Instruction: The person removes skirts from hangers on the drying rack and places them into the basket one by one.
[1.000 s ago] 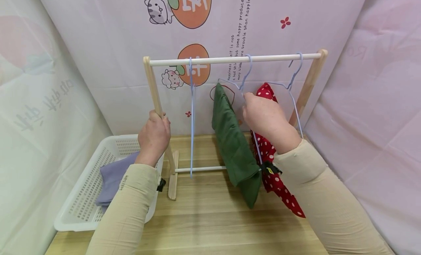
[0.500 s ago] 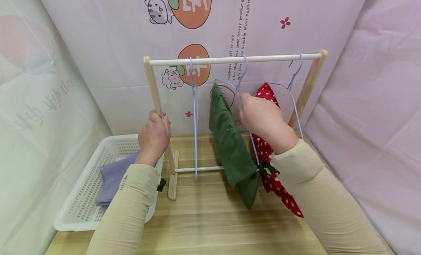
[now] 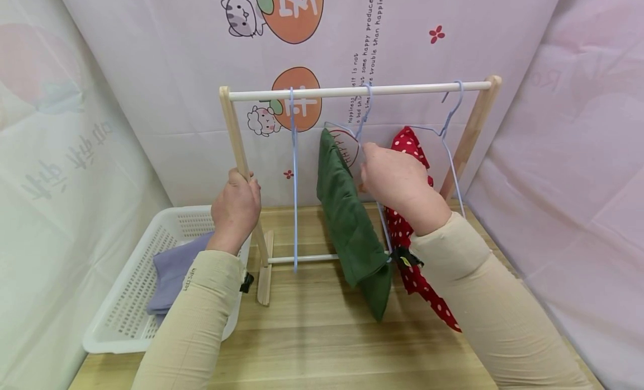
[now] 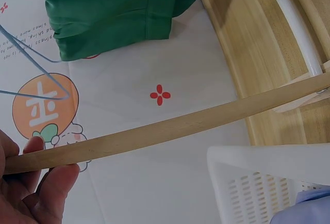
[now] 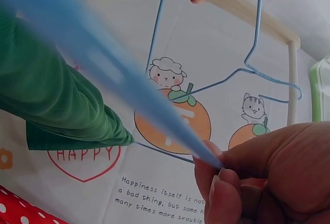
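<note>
My left hand (image 3: 235, 208) grips the left wooden post (image 3: 234, 134) of a small garment rack; in the left wrist view its thumb and fingers wrap the post. With thumb and fingers, my right hand (image 3: 397, 180) pinches the near shoulder of a blue wire hanger (image 5: 118, 82), whose hook sits on the white top rail (image 3: 332, 91). Green cloth (image 3: 347, 217) hangs from that hanger; what kind of garment it is I cannot tell. A bare blue hanger (image 3: 295, 183) hangs to its left. To the right, red polka-dot cloth (image 3: 402, 231) hangs on another hanger (image 3: 451, 150), partly behind my right hand.
At the left stands a white plastic basket (image 3: 118, 300) with folded lavender cloth (image 3: 173, 272) in it. The rack's lower bar (image 3: 307, 258) runs just above the wooden table (image 3: 312, 334). Fabric walls enclose the back and both sides.
My right hand has slid the hanger with the green cloth leftward along the rail, away from the red cloth. The bare hanger swings slightly. My left hand stays on the post.
</note>
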### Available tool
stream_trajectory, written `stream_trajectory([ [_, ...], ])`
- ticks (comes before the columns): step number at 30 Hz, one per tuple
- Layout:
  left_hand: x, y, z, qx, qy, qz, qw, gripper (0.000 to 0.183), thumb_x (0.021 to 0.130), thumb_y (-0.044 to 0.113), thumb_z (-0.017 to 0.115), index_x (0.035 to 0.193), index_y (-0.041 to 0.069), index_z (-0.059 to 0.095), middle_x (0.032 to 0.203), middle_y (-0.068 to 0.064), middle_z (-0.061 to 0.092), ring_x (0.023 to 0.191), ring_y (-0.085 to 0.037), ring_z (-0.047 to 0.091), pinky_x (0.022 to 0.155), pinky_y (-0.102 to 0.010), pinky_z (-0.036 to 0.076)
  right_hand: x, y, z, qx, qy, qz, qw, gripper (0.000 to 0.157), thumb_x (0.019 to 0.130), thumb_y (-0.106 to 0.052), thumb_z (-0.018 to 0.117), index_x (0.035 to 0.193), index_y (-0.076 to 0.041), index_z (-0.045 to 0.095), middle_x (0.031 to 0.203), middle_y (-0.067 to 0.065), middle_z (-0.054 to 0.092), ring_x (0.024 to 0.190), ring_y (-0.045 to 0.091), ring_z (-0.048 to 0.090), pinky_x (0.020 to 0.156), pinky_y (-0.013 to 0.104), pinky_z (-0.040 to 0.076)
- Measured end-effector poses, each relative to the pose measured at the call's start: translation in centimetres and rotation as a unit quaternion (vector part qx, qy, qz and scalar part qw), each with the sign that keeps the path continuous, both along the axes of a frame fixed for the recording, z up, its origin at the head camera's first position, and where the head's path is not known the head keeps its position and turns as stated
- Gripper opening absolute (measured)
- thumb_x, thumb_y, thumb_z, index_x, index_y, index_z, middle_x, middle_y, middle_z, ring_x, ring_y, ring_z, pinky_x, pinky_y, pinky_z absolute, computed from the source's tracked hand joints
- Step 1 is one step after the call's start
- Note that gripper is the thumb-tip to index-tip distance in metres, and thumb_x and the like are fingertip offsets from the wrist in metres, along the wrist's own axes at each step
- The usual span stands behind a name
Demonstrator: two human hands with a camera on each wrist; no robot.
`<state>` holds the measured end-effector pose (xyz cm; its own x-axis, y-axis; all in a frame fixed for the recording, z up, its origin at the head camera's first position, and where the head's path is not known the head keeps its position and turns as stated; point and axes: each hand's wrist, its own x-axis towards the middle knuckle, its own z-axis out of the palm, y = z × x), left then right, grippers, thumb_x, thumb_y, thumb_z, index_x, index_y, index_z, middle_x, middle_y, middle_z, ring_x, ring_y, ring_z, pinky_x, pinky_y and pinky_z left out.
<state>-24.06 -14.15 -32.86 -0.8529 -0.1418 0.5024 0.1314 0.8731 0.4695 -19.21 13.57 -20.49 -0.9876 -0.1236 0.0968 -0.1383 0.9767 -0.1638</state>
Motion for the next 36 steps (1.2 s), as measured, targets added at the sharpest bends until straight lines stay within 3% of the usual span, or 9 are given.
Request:
stream_trajectory([
  [13, 0.0, 0.1, 0.0, -0.002, 0.007, 0.003, 1.0000, 0.035, 0.111, 0.029, 0.046, 0.124, -0.003, 0.049, 0.091, -0.029, 0.070, 0.073, -0.048, 0.070, 0.056, -0.058, 0.050, -0.1, -0.3, -0.2, 0.001, 0.010, 0.008, 1.000, 0.045, 0.101, -0.021, 0.060, 0.141, -0.004, 0.051, 0.115, 0.018, 0.073, 0.099, 0.038, 0.072, 0.079, 0.062, 0.061],
  [25, 0.0, 0.1, 0.1, -0.001, -0.001, 0.008, 1.0000, 0.034, 0.110, 0.027, 0.046, 0.124, -0.004, 0.048, 0.093, -0.030, 0.070, 0.075, -0.049, 0.070, 0.058, -0.060, 0.050, -0.3, -0.8, -0.2, 0.011, 0.013, 0.009, 1.000, 0.047, 0.103, -0.021, 0.057, 0.146, -0.003, 0.051, 0.122, 0.021, 0.072, 0.100, 0.037, 0.073, 0.083, 0.061, 0.060],
  [36, 0.0, 0.1, 0.0, -0.002, 0.010, 0.004, 0.9999, 0.034, 0.110, 0.026, 0.048, 0.123, -0.004, 0.049, 0.091, -0.030, 0.070, 0.073, -0.049, 0.069, 0.057, -0.060, 0.050, -0.5, -1.5, -0.5, 0.012, 0.022, 0.013, 1.000, 0.052, 0.101, -0.023, 0.060, 0.148, -0.004, 0.049, 0.131, 0.019, 0.069, 0.094, 0.034, 0.074, 0.076, 0.053, 0.062],
])
